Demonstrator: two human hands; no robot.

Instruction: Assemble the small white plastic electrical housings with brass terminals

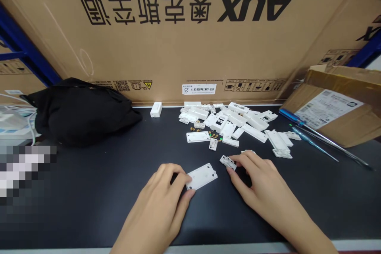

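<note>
Head view: at the black table point(89, 198), my left hand point(162, 198) and right hand point(262, 182) both pinch: the left a white plate point(204, 176) by one end, the rest jutting rightward past the thumb; the right a smaller white piece point(228, 162), left of my fingertips.

Smooth plastic plate point(203, 177), matt tabletop point(89, 194)
</note>
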